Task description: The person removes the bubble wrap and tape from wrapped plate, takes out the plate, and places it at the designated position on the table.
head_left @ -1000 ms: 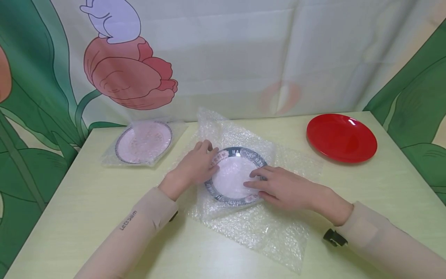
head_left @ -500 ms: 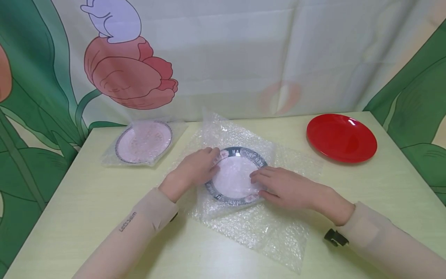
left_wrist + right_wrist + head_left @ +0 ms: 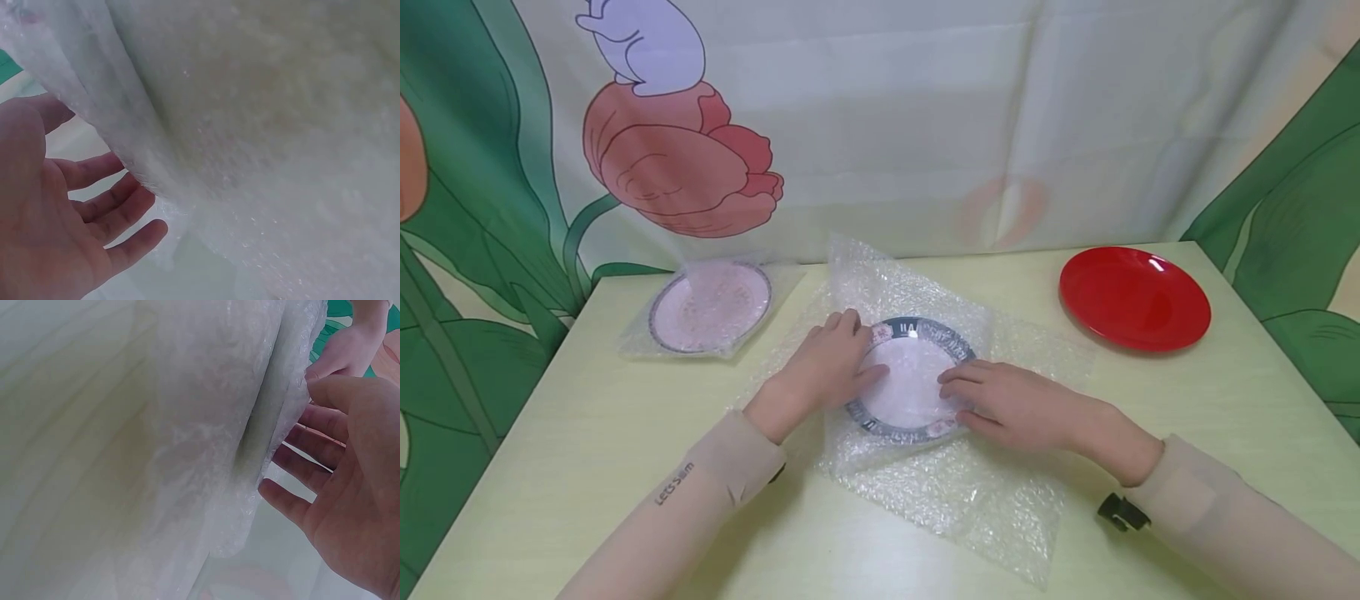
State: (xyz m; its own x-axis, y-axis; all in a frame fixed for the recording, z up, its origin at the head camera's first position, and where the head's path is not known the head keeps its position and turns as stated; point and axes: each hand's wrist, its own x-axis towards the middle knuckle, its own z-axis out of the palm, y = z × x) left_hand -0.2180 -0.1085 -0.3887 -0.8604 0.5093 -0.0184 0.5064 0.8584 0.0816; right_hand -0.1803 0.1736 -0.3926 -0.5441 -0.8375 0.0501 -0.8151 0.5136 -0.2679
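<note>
A white plate with a dark patterned rim lies at the centre of the table, under a layer of clear bubble wrap. Over its left rim rests my left hand, thumb reaching across the white middle. My right hand presses on the right rim with its fingers spread and lightly bent. In the left wrist view, the fingertips of the left hand meet the folded wrap edge. The right wrist view has the right hand with loose fingers against the wrapped plate's edge.
On the back left of the table lies another plate, wrapped in bubble wrap. A bare red plate stands at the back right. Behind the table hangs a printed curtain. Loose wrap spreads toward the front.
My left hand first slid its fingers down over the rim, then lifted its knuckles again, with the thumb moving further inward. The right index finger drew back; the plate stays in place.
</note>
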